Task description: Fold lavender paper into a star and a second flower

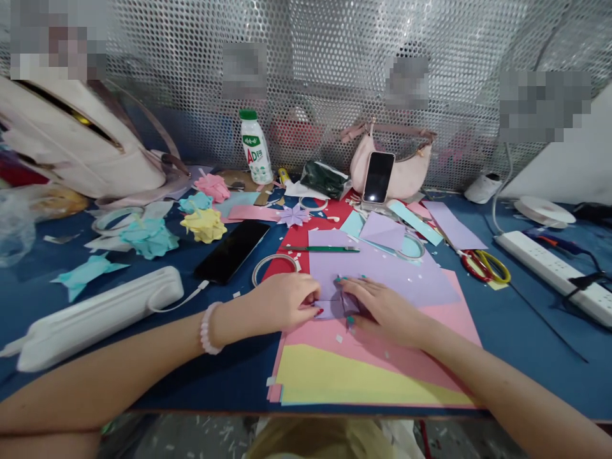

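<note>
- Bag (109,169), pale and bulky, stands at the far left of the blue table (205,382), with crumpled plastic (19,223) just before it.
- White bar (105,319), long, slants nearer the person; a cable (191,294) runs from over it to a dark phone (233,252) lying flat.
- Paper flowers in teal (149,238), yellow (204,225) and pink (212,187) sit between bag and phone.
- Bottle (257,156), green-capped, stands upright at the back by the mesh wall (329,70).
- Left hand (277,303), a beaded bracelet (209,328) at its wrist, is curled in, thumb and fingertips pinching the left end of the folded paper (331,309); tape (255,274) lies just behind.
- Folded paper, small and purple, lies between both hands, on the stacked coloured sheets (335,376).
- Green stick (329,249) lies crosswise beyond it, near a purple star (294,215).
- Right hand (382,306) covers the paper's right end, fingers reaching across, thumb apart; whether it pinches I can't tell from where I stand.
- Purse (411,172), pink, sits behind an upright phone (379,177).
- Scissors (484,264), red and yellow, lie right of the sheets; a power strip (557,274) lies beyond, cables plugged in.
</note>
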Available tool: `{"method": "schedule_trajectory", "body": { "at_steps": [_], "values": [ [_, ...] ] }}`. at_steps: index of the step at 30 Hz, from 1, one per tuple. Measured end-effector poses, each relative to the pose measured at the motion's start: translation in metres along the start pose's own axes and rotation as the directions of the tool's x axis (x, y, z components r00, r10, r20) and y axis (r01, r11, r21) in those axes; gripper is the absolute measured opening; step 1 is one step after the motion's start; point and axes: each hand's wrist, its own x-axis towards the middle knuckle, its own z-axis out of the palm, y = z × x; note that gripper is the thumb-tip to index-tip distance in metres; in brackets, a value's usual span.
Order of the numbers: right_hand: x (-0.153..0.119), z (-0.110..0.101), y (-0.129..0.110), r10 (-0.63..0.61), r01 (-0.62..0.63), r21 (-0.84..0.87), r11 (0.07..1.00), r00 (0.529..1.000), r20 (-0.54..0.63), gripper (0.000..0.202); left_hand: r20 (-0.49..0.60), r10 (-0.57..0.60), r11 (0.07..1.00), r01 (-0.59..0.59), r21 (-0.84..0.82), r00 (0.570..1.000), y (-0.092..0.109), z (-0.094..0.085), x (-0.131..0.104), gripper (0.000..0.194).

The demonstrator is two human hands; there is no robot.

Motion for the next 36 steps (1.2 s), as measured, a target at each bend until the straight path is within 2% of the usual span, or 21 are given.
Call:
{"method": "schedule_trajectory", "body": {
  "at_steps": [3,6,11,15,22,25,30,33,36],
  "values": [
    [0.000,0.000,0.000,-0.020,0.021,0.027,0.999,0.999,-0.033,0.045,0.044,-0.006,0.999,0.007,-0.031,0.999,0.003,-0.003,-0.002,0.009],
    [0.000,0.000,0.002,-0.029,0.031,0.050,0.998,0.999,-0.037,0.035,0.041,0.030,0.998,-0.027,-0.056,0.999,0.004,-0.005,-0.001,0.006],
    [0.001,-0.001,0.006,-0.036,0.036,0.060,0.998,0.999,-0.006,0.017,-0.028,0.209,0.972,-0.211,-0.107,0.977,0.002,-0.001,0.000,0.006],
    [0.002,0.000,0.008,-0.036,0.039,0.067,0.997,0.999,-0.039,0.017,-0.091,0.298,0.947,-0.306,-0.096,0.950,0.002,0.005,0.001,0.013],
    [0.001,0.002,0.014,-0.029,0.033,0.064,0.997,0.997,-0.065,0.019,-0.070,0.279,0.955,-0.284,-0.086,0.958,0.004,0.008,0.000,0.016],
    [0.003,0.004,0.012,-0.027,0.034,0.081,0.996,0.996,-0.088,0.015,-0.055,0.334,0.931,-0.338,-0.139,0.941,0.003,0.006,0.002,0.014],
    [0.011,0.012,0.001,0.104,-0.079,0.129,0.989,0.973,-0.208,0.011,-0.019,0.429,0.889,-0.426,-0.169,0.903,0.002,0.003,0.007,0.014],
    [0.014,0.016,-0.003,0.138,-0.108,0.134,0.985,0.962,-0.237,0.012,-0.050,0.414,0.898,-0.417,-0.143,0.909,0.002,0.003,0.008,0.015],
    [0.014,0.018,-0.004,0.151,-0.118,0.142,0.983,0.957,-0.248,0.014,-0.097,0.343,0.932,-0.351,-0.089,0.934,0.000,0.004,0.006,0.013]
  ]
}}
